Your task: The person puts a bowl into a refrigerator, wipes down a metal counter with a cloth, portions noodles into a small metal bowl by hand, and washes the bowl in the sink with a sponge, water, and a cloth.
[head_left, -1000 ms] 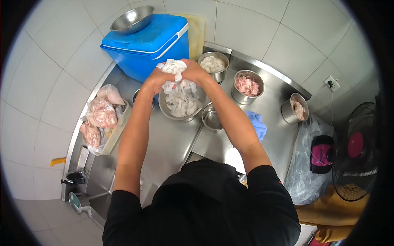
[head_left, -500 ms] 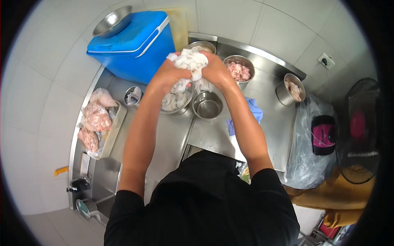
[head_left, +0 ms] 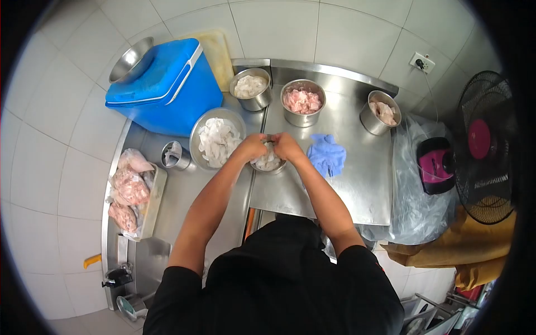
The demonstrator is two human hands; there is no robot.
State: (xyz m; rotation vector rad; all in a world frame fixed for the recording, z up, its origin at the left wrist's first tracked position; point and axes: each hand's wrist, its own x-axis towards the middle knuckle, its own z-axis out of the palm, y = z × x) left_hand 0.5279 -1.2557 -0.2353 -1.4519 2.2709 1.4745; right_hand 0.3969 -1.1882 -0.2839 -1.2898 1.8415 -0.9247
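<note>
Both of my hands meet at the far side of a small metal pot [head_left: 269,171] on the steel counter. White, translucent pieces of flesh [head_left: 268,160] lie inside it. My left hand [head_left: 253,147] curls its fingers at the pot's far left rim, and my right hand [head_left: 286,148] does the same at the far right; some fingertips are hidden. Left of the pot, a wide metal bowl [head_left: 195,146] holds more of the white pieces. Behind stands a metal pot of pale pieces [head_left: 250,86], and to its right a pot of pink meat [head_left: 303,101].
A blue cooler [head_left: 173,92] with a metal bowl [head_left: 132,60] on top stands back left. Bagged meat [head_left: 131,186] fills a tray at left, near a small metal cup [head_left: 176,155]. At right are a blue cloth [head_left: 326,155], another pot [head_left: 381,113] and a fan [head_left: 484,145].
My hands have come down from holding a heap of white pieces in the air to the small pot. That pot looked bare inside before and now contains white pieces. The view has shifted.
</note>
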